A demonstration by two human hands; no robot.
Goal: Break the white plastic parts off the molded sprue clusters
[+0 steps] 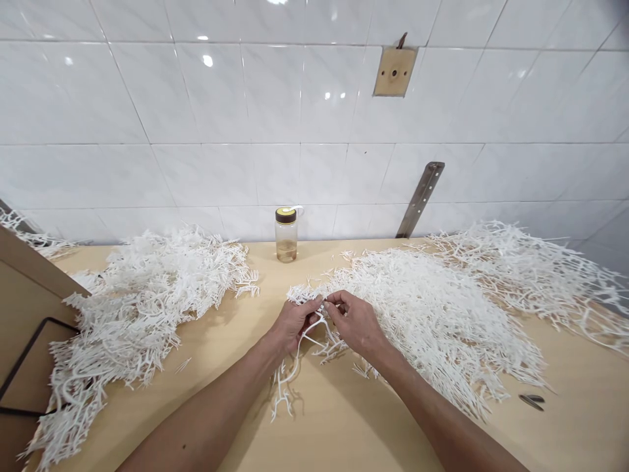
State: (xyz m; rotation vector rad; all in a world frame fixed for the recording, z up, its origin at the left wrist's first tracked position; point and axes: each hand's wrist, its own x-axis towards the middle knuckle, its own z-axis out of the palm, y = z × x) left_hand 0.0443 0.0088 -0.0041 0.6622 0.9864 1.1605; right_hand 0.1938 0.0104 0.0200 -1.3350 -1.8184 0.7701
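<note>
A white branched plastic stem (297, 354) hangs down over the table from between my hands, its twigs spreading below them. My left hand (295, 321) is closed on it, thumb pressed toward the fingertips. Meeting it at the fingertips, my right hand (354, 320) pinches at the same spot; what lies between its fingers is too small to make out. Just beyond and right of both hands spreads a heap of small white twig pieces (422, 308).
Another white heap (162, 275) lies left, beside a brown panel (29, 308) with a black wire frame. Larger white branches (521, 262) lie back right. A bottle (285, 236) stands near the tiled wall. Small metal snips (532, 401) lie at right. A metal bracket (421, 200) leans there.
</note>
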